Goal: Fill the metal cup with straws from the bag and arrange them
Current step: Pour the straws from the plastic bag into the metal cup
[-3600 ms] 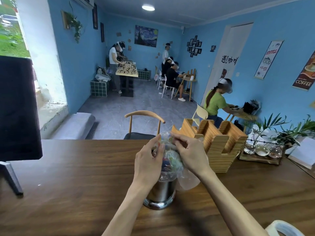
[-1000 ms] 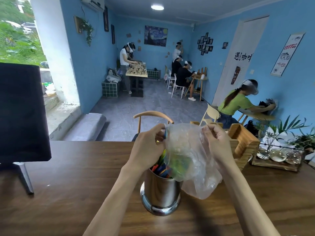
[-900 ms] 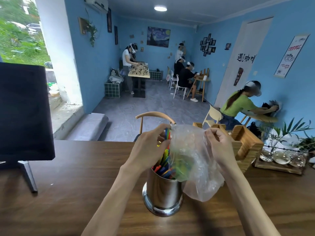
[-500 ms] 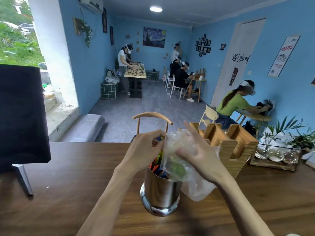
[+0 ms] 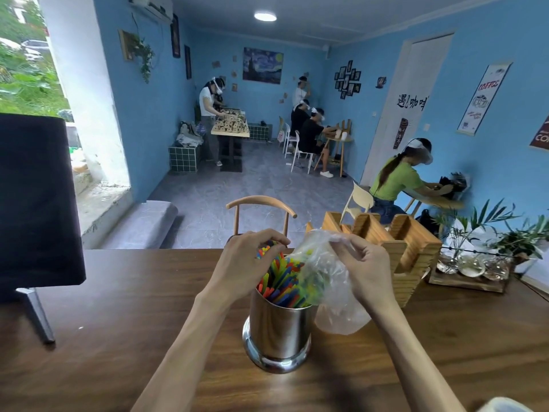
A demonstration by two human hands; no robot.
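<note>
A shiny metal cup [image 5: 277, 331] stands on the wooden table [image 5: 118, 307] in front of me. Several coloured straws [image 5: 282, 281] stand in it, leaning left. My left hand [image 5: 246, 257] curls over the straw tops and holds them. A crumpled clear plastic bag [image 5: 329, 281] still covers the right part of the bundle and hangs down beside the cup. My right hand [image 5: 365, 263] pinches the top of the bag.
A wooden slotted holder [image 5: 407, 251] stands close behind my right hand. A tray of glass vases with plants [image 5: 472, 272] sits at the right. A dark monitor on a stand [image 5: 32, 203] is at the left. A chair back [image 5: 261, 203] rises behind the table.
The bag has been drawn off the straws to the right, baring more of them. My right hand shifted from over the bundle to pinching the bag's top; my left hand stays on the straws.
</note>
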